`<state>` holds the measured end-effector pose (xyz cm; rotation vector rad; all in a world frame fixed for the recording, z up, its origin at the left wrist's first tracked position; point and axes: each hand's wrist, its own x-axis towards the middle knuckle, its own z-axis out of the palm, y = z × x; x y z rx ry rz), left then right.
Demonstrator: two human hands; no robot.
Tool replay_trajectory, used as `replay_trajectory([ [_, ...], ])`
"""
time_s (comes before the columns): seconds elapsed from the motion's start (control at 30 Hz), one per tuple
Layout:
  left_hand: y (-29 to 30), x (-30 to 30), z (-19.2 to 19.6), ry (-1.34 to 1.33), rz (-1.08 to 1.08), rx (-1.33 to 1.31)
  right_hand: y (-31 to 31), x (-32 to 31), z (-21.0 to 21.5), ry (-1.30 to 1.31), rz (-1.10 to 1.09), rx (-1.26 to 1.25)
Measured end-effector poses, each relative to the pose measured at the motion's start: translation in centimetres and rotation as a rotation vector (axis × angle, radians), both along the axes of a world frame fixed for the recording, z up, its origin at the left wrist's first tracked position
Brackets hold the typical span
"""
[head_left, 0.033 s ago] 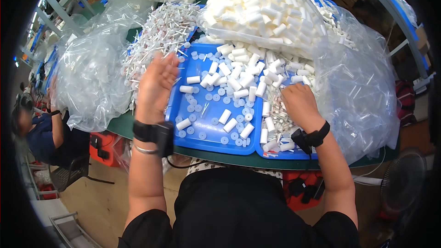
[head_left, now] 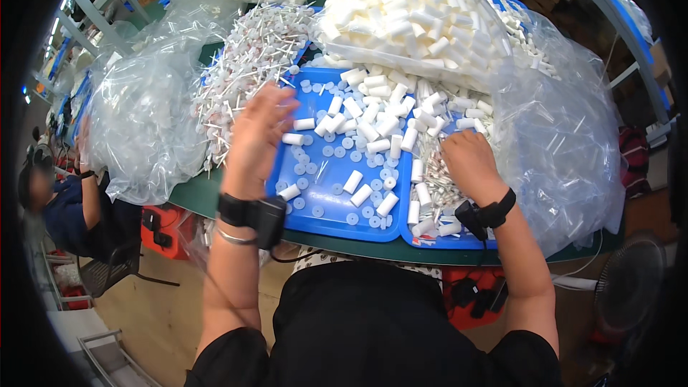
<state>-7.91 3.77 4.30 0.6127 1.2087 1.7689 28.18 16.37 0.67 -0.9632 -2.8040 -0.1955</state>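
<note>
My left hand (head_left: 256, 140) hovers by the left edge of the blue tray (head_left: 326, 223), beside a heap of thin white sticks with translucent discs (head_left: 247, 54). Its fingers are smeared by motion, so what they hold cannot be made out. My right hand (head_left: 469, 165) rests at a pile of small thin pins (head_left: 438, 168) in a second blue tray (head_left: 459, 242), fingers curled down and closed; their tips are hidden. White foam-like cylinders (head_left: 368, 131) and pale translucent discs (head_left: 328, 150) lie scattered across the first tray.
A large clear bag of white cylinders (head_left: 416, 21) bulges behind the trays. Crumpled clear plastic bags stand at left (head_left: 143, 129) and right (head_left: 559, 129). A seated person (head_left: 72, 204) is at far left, and a fan (head_left: 631, 279) stands at lower right.
My left hand has shifted slightly right, toward the first tray, and its fingers are more blurred. My right hand stays at the pins almost unmoved.
</note>
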Motion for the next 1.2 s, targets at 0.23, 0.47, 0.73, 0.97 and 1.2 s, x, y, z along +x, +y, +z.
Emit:
replay_trajectory([
  [0.23, -1.0, 8.3, -7.5, 1.375, -0.264, -0.045, 0.1, 0.0, 0.6, -0.183, 0.02, -0.005],
  [0.47, 0.0, 9.1, -7.4, 1.413, -0.38, -0.234, -0.6, 1.8, 0.6, -0.11, 0.111, 0.014],
  [0.73, -1.1, 8.7, -5.5, 1.041, -0.343, -0.176, -1.3, 2.4, 3.7, 0.263, 0.06, -0.166],
  [0.97, -2.8, 11.6, -3.1, -0.085, -0.634, -0.222, -2.4, 2.9, 3.3, 0.893, -0.168, -0.914],
  [1.2, -3.7, 14.6, -5.0, -0.699, -0.595, -0.226, -6.0, 0.1, 5.2, 0.61, 0.045, -0.777],
])
